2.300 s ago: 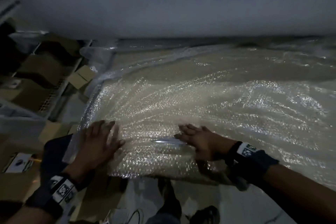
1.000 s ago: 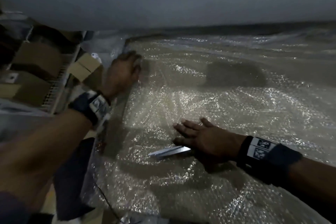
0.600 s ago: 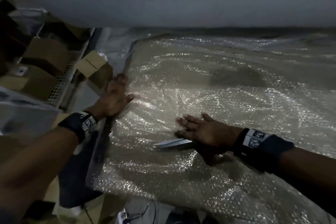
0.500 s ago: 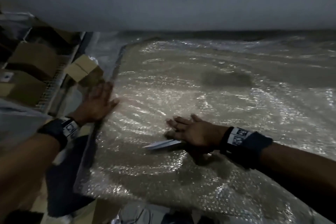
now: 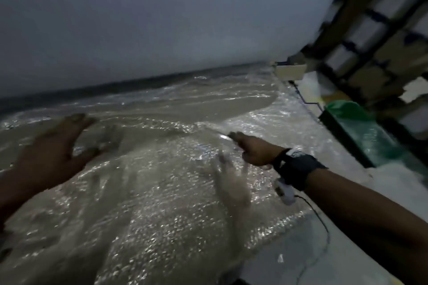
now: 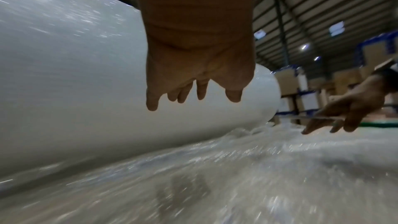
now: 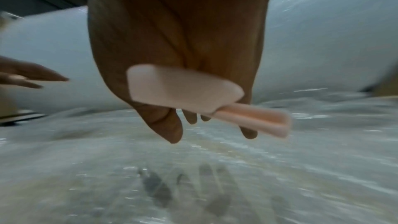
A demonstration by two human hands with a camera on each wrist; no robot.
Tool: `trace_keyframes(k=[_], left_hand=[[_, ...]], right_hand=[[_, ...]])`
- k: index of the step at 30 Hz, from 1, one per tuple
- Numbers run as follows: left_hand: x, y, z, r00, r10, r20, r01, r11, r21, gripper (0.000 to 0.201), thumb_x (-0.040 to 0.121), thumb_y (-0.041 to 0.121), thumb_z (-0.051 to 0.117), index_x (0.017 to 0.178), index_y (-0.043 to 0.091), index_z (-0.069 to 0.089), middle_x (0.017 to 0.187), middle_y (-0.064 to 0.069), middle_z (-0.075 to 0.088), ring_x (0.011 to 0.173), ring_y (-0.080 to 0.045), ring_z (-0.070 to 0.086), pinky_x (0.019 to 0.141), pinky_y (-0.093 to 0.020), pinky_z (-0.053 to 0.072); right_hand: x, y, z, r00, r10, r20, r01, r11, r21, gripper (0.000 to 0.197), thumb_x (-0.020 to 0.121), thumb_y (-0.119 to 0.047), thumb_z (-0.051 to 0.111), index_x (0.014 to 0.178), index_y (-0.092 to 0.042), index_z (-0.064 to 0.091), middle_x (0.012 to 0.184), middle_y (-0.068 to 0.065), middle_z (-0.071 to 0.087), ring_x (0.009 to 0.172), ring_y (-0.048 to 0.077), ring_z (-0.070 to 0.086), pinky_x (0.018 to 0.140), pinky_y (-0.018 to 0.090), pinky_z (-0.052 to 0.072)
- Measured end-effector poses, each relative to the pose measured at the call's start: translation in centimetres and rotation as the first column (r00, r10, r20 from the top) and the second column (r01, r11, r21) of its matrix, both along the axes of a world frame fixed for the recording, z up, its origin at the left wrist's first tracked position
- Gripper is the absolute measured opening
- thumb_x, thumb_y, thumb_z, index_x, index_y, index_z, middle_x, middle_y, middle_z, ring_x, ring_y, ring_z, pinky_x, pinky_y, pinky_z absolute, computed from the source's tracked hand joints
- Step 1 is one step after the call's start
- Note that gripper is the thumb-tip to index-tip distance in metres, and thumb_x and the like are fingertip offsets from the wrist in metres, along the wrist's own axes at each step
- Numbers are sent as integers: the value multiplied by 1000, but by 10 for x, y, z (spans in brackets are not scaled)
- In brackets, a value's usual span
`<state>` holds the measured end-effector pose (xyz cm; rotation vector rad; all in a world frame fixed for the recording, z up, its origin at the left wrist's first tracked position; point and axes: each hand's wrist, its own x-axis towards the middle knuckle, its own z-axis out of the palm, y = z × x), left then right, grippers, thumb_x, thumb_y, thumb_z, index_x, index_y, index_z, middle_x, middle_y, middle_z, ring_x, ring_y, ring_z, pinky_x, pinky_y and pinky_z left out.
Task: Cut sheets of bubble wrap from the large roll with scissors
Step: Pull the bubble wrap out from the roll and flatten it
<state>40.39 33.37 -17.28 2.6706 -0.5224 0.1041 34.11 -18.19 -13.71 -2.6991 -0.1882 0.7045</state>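
Note:
The large white roll of bubble wrap (image 5: 162, 18) lies across the back. Its unrolled sheet (image 5: 162, 192) is spread out in front of it. My left hand (image 5: 58, 148) hovers open over the left part of the sheet, fingers spread and holding nothing. In the left wrist view its fingertips (image 6: 193, 94) hang clear of the wrap. My right hand (image 5: 252, 150) is just above the sheet near its right side and grips the scissors (image 5: 222, 137), blades pointing left. The right wrist view shows their pink handles (image 7: 189, 91) against my palm.
A green object (image 5: 359, 129) lies beside the sheet's right edge. Behind it stand racks of cardboard boxes (image 5: 382, 30). A cream box (image 5: 289, 71) sits at the roll's right end. Pale floor (image 5: 324, 261) shows at the lower right, crossed by a thin cable (image 5: 319, 215).
The view has swung right. My left hand left the sheet's left edge and came in over the wrap. My right hand lifted off the sheet with the scissors and moved right.

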Motion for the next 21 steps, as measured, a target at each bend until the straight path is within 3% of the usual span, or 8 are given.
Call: trace_keyframes(k=[2, 6, 8, 11, 14, 16, 18, 21], left_hand=[[4, -91, 34, 996, -92, -8, 92, 995, -50, 68, 97, 56, 62, 151, 17, 53, 158, -8, 50, 139, -37, 54, 111, -52, 44], [33, -272, 42, 968, -240, -69, 237, 970, -47, 72, 96, 69, 56, 147, 19, 57, 151, -5, 59, 132, -29, 59, 108, -41, 44], [54, -348, 35, 954, -290, -77, 287, 957, -43, 72, 94, 66, 58, 147, 18, 58, 150, -7, 60, 134, -31, 58, 108, -40, 44], [83, -475, 20, 939, -327, -108, 331, 943, 19, 71, 97, 64, 61, 147, 14, 57, 150, -11, 60, 135, -34, 57, 109, -41, 43], [120, -576, -8, 916, -345, -205, 369, 925, 90, 93, 91, 82, 43, 154, 14, 48, 159, -16, 47, 145, -35, 47, 116, -46, 38], [138, -626, -29, 921, -301, -247, 351, 917, 190, 99, 89, 88, 26, 163, 22, 30, 171, -16, 24, 158, -33, 24, 121, -59, 26], [156, -654, -54, 933, -233, -276, 318, 892, 321, 94, 94, 88, 18, 167, 29, 13, 176, -11, 2, 163, -29, 3, 122, -66, 11], [177, -668, -76, 923, -90, -375, 232, 906, 353, 113, 74, 102, 3, 167, 37, 9, 177, -8, 0, 163, -25, -1, 124, -68, 1]], right_hand=[[-13, -63, 1, 995, -98, 6, 98, 993, -70, 88, 75, -22, 45, 161, -5, 30, 164, 23, 33, 152, 37, 34, 121, 36, 30], [-40, -176, -7, 971, -236, -20, 233, 967, -101, 80, 83, -34, 45, 156, -5, 38, 160, 25, 37, 147, 40, 38, 116, 37, 34], [-46, -219, -11, 962, -272, 22, 273, 960, -59, 54, 99, -27, 55, 147, -3, 50, 147, 29, 49, 137, 46, 46, 109, 40, 37], [-48, -299, -24, 947, -319, 24, 320, 946, -46, 43, 100, -2, 58, 141, 8, 54, 146, 33, 49, 137, 47, 45, 107, 36, 30], [-53, -365, -50, 969, -245, 44, 247, 968, -41, 53, 101, -12, 58, 151, -1, 47, 157, 30, 41, 147, 44, 38, 119, 39, 30], [-59, -399, -76, 980, -198, 13, 199, 978, -60, 60, 100, -23, 53, 158, -14, 39, 166, 23, 32, 154, 41, 30, 125, 47, 29], [-62, -417, -85, 989, -146, 4, 146, 986, -75, 64, 100, -25, 50, 162, -20, 32, 171, 18, 21, 158, 36, 21, 125, 50, 28], [-58, -419, -79, 997, -80, 1, 80, 991, -108, 69, 98, -31, 46, 164, -24, 26, 174, 14, 10, 161, 31, 12, 123, 58, 30]])
